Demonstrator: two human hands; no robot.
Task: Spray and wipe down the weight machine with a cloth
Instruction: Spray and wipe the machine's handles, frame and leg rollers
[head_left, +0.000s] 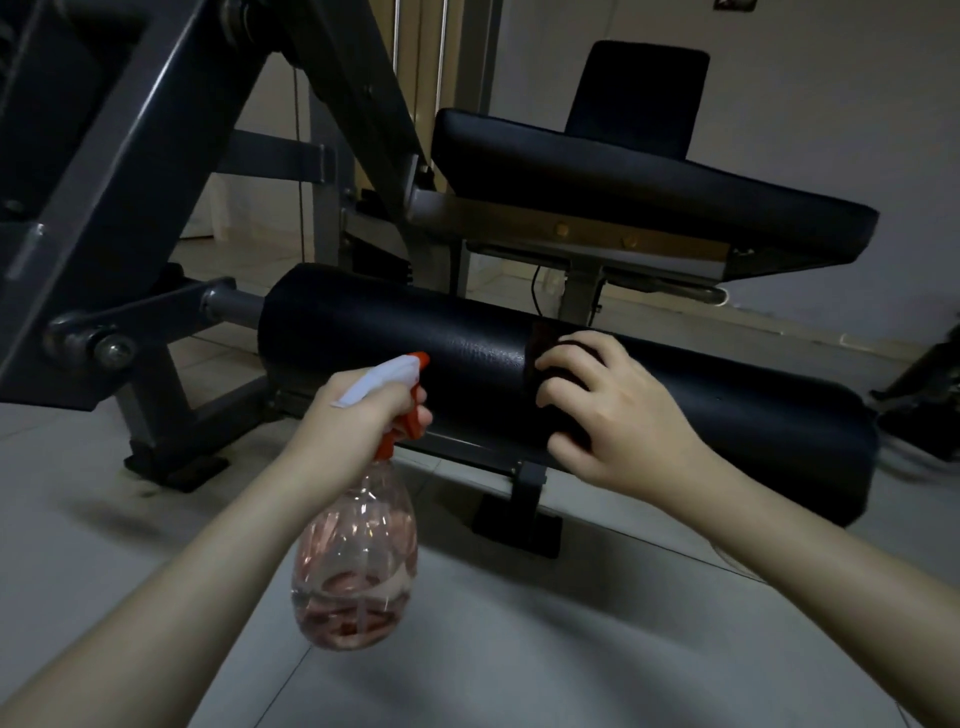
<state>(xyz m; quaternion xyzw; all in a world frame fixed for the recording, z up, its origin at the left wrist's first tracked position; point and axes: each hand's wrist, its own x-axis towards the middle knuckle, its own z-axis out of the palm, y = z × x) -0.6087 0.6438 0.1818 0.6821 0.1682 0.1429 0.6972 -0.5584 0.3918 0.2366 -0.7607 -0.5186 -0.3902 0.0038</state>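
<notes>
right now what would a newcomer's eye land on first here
The clear spray bottle with its orange trigger, gripped in the left hand at the lower centre, stands out most in the dim room. Beside it, the right hand holds a dark cloth against the long black roller pad that runs across the middle, below the black seat pad.

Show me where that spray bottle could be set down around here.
Open: bare floor tiles before the roller pad, and the top of the seat pad. Crowded: under the roller, frame bars and foot; on it, the right hand grips a cloth.
</notes>
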